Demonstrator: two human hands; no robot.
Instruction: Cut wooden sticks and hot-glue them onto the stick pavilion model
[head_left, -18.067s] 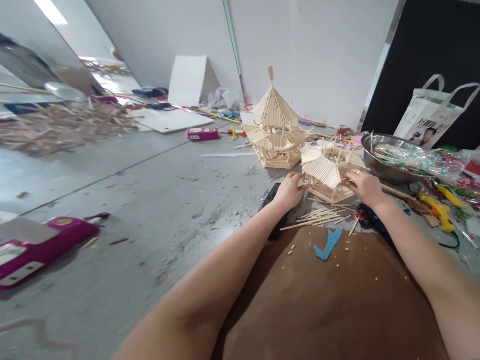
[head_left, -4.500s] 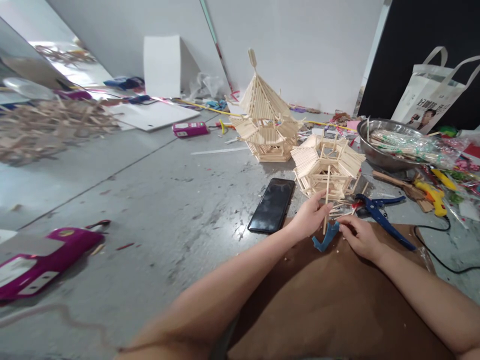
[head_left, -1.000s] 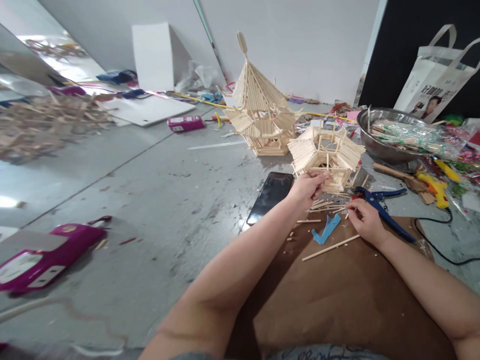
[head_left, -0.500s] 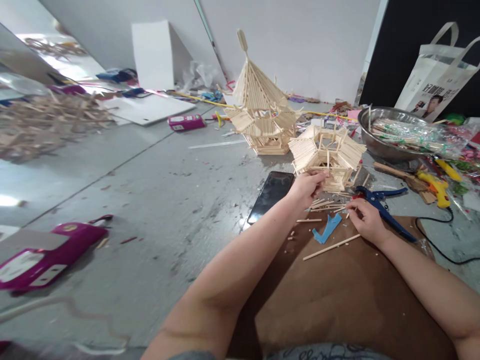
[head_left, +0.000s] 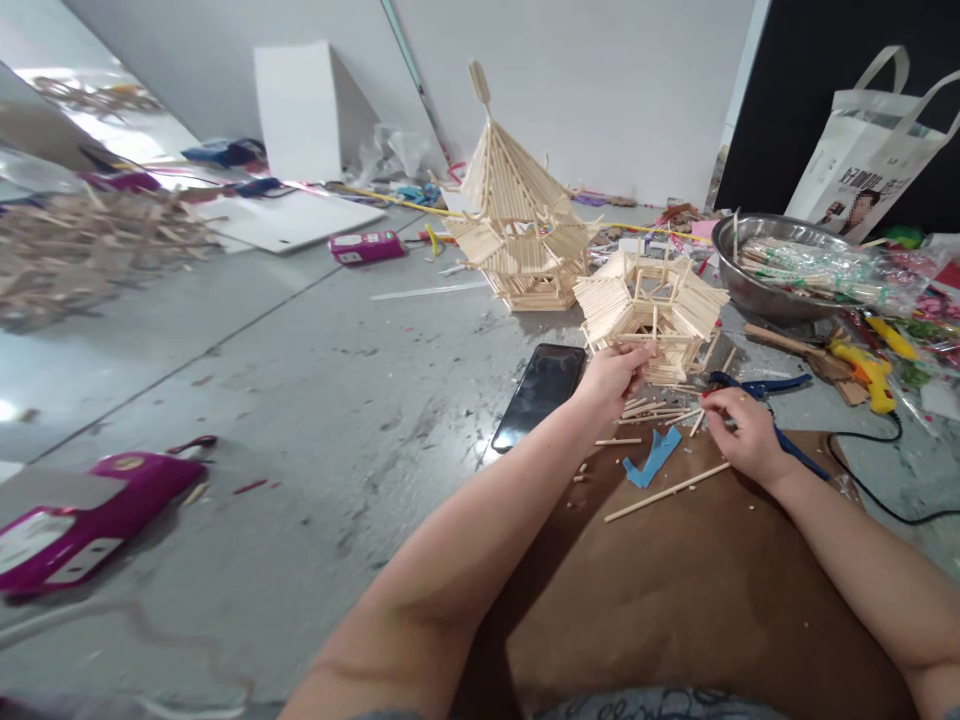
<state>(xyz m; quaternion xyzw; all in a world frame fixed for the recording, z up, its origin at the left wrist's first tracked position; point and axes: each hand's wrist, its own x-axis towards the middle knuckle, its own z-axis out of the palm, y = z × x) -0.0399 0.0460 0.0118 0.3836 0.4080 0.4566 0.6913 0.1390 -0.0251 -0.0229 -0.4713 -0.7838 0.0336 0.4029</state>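
Note:
My left hand [head_left: 613, 375] is closed on the front edge of a low, unfinished stick model [head_left: 651, 310] on the floor. My right hand [head_left: 739, 432] hovers over loose wooden sticks [head_left: 660, 410] just in front of the model, fingers curled in a pinch; what they hold, if anything, is too small to make out. A longer single stick [head_left: 666, 492] and a blue scrap [head_left: 654, 457] lie on the brown sheet [head_left: 675, 590] below my hands. A finished stick pagoda [head_left: 517, 215] stands behind the low model.
A black phone [head_left: 541, 393] lies left of my left hand. Blue-handled cutters [head_left: 772, 400] sit behind my right hand. A metal bowl [head_left: 780, 270] of packed sticks, a yellow glue gun [head_left: 862, 370], a white bag [head_left: 862, 170] and magenta boxes [head_left: 67, 515] surround the spot.
My right hand has lifted slightly and shifted up toward the loose sticks and the cutters. My left hand stays on the low model.

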